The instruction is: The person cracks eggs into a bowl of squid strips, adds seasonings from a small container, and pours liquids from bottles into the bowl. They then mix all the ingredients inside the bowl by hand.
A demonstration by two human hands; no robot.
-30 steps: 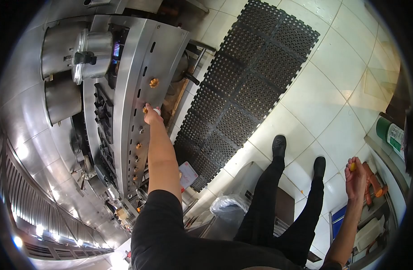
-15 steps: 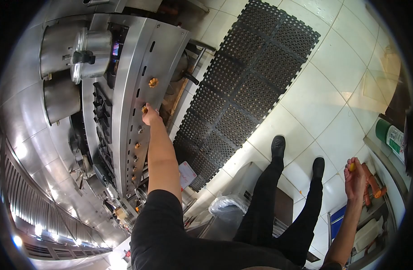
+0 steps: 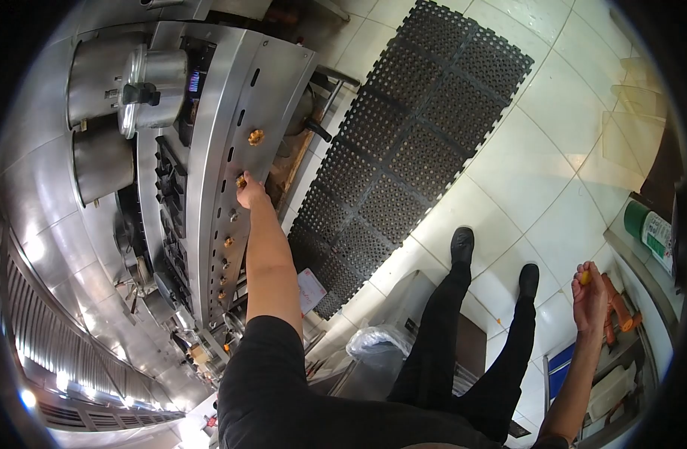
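My left hand reaches to the steel front of the stove, its fingers closed around a brass-coloured stove knob. Another such knob sits farther along the panel, clear of my fingers. A blue flame burns beneath a steel pressure cooker with a black handle. Held out at the far right, my right hand is closed on a small yellow object, mostly covered by the fingers; its kind cannot be made out.
Two large steel pots, one nearer, stand behind the burners. A black perforated rubber mat lies on the tiled floor along the stove. A lined bin is beside my legs. At right are a green-labelled container and orange-handled items.
Almost nothing differs. My left hand stays on the knob and my right hand keeps the yellow object, with only a tiny shift of the view.
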